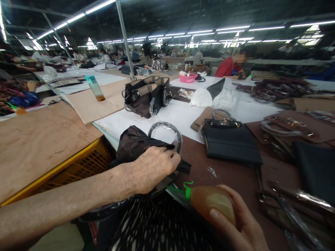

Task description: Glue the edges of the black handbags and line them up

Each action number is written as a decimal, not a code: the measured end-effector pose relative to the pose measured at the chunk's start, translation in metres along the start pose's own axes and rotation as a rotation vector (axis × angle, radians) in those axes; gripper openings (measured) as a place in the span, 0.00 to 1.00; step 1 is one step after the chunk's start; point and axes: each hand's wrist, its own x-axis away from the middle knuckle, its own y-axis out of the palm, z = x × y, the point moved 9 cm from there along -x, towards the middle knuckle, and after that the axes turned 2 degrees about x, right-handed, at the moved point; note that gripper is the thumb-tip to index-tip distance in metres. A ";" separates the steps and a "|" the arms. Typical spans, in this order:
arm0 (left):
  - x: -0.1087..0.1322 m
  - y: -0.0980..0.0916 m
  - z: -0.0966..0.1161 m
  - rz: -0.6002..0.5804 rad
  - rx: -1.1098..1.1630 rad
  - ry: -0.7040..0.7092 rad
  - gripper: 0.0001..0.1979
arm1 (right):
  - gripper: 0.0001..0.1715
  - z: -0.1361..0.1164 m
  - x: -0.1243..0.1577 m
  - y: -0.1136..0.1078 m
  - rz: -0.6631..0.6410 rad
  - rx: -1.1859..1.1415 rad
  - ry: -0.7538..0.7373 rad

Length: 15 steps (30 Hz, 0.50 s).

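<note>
My left hand [153, 167] is closed on a dark brown bag piece [136, 143] with a plastic-wrapped round handle [167, 130], pressing it at the edge of the brown worktable [235, 174]. My right hand [235, 219] grips an amber squeeze bottle [211, 202] with a green nozzle [187, 190], its tip pointing left toward the bag piece. A finished black handbag [230, 139] lies flat just to the right of the left hand.
A yellow crate [78, 164] under a cardboard sheet [39, 139] sits at the left. A dark open bag [146, 94], a teal-capped bottle [95, 89], a pink bowl [187, 78] and brown leather parts with metal fittings [288, 127] lie around. Other people work at far tables.
</note>
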 end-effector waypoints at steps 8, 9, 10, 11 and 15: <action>-0.005 0.000 -0.008 -0.017 0.028 -0.025 0.08 | 0.36 0.023 -0.024 0.000 -0.011 0.041 -0.093; -0.006 -0.001 -0.010 -0.025 0.035 -0.033 0.08 | 0.36 0.024 -0.026 0.002 -0.018 0.048 -0.110; -0.007 -0.001 -0.012 -0.036 0.045 -0.042 0.07 | 0.36 0.024 -0.028 0.002 -0.018 0.054 -0.132; -0.008 -0.002 -0.015 -0.045 0.057 -0.051 0.07 | 0.36 0.023 -0.029 0.003 -0.009 0.064 -0.159; -0.012 -0.005 -0.026 -0.069 0.093 -0.089 0.02 | 0.33 0.015 -0.033 -0.004 0.105 0.171 -0.304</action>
